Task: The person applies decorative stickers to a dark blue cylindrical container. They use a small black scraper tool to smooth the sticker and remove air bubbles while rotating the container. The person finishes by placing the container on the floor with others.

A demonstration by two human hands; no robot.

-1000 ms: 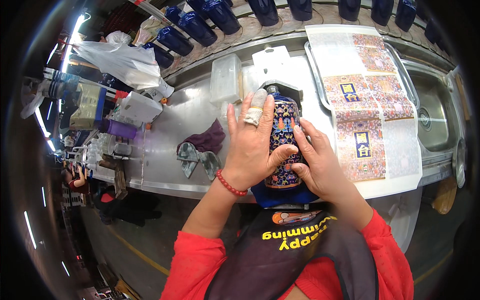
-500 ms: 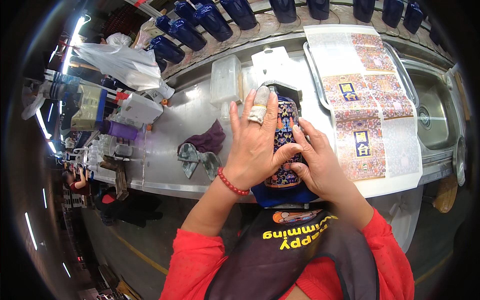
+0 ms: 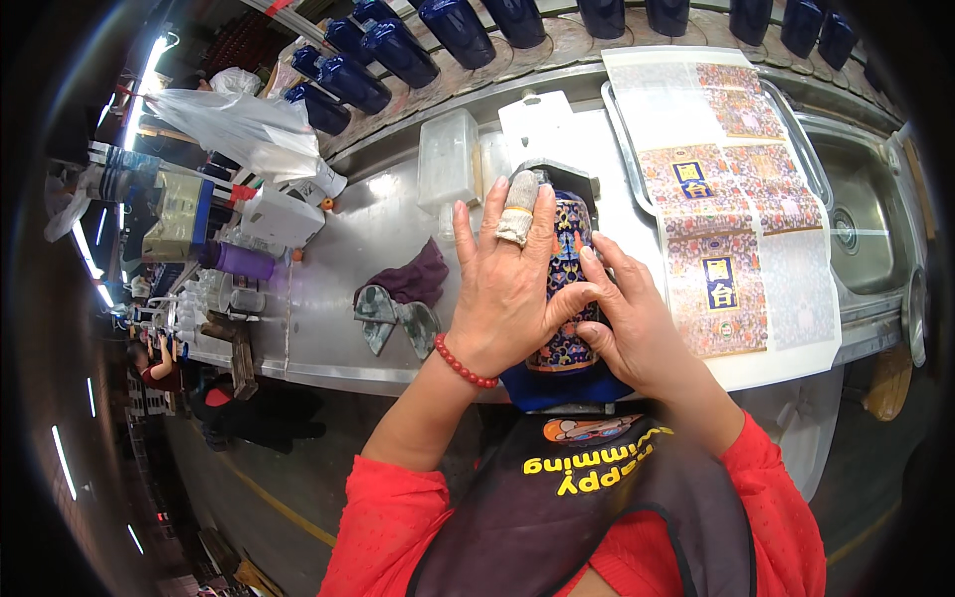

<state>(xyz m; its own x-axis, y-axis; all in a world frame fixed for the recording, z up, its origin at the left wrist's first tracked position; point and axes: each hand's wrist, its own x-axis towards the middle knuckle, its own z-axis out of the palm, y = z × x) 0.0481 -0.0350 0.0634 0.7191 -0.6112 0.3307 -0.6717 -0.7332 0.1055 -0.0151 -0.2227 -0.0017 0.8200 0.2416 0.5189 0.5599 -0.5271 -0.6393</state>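
Bottle [image 3: 569, 244] lies long axis near-to-far; left hand [image 3: 507, 296] over its left side, fingers spread; right hand [image 3: 642, 320] against right side, fingers loosely extended.

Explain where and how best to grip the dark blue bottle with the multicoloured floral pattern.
The floral bottle is probably best gripped around the middle, one palm from each long side: it lies lengthways, and those sides run nearly parallel. The left hand spreads over its left side; the right hand rests along its right.
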